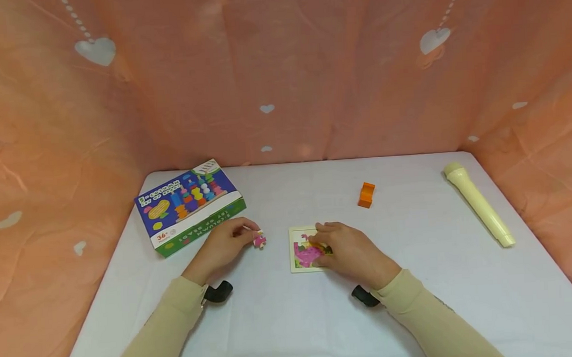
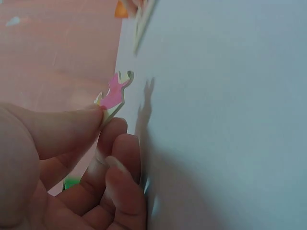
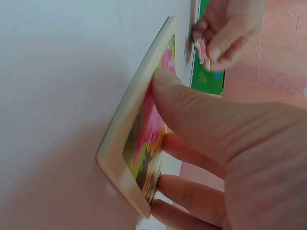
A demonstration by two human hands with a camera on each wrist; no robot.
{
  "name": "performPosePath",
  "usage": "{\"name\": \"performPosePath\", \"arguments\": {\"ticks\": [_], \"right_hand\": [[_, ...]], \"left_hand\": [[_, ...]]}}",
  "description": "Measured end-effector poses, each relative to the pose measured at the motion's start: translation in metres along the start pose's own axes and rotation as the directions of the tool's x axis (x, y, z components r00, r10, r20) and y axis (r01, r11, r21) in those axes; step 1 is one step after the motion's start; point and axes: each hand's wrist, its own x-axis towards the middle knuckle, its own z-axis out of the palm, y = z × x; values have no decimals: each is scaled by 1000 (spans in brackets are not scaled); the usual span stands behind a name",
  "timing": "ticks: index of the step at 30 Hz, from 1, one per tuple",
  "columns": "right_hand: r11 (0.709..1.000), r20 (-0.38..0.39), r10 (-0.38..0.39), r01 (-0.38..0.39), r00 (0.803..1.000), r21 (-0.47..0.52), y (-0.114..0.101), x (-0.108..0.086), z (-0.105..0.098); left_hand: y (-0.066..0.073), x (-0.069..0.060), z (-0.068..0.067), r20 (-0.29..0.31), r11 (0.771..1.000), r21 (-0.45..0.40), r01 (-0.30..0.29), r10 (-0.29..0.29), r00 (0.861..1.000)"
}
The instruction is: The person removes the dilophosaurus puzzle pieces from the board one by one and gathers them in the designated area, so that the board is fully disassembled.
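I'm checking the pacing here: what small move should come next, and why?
Probably bring the left hand and its pink piece to the board: the piece is pinched away from the board, whose picture is partly pink, and the right hand touches it.

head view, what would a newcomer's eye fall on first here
Probably the blue and green box, its bright colours standing out at the back left of the white table. Next, perhaps, the pink puzzle piece pinched in the left hand, then the puzzle board near the middle, touched by the right hand.
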Motion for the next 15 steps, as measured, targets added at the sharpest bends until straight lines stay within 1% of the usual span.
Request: {"name": "performPosePath", "arguments": {"ticks": [3, 6, 10, 15], "right_hand": [[1000, -4, -12, 12, 1000, -4, 0, 0, 0], [1000, -7, -16, 16, 1000, -8, 0, 0, -1], [1000, -1, -6, 6, 1000, -8, 1, 0, -1], [1000, -6, -14, 14, 1000, -2, 0, -1, 1]], "left_hand": [[-10, -10, -14, -34, 1000, 19, 20, -19, 999], [-16, -15, -22, -56, 999, 43, 22, -19, 998], [-22, -17, -23, -61, 999, 39, 29, -27, 998], [-27, -19, -26, -71, 997, 76, 3, 3, 998]]}}
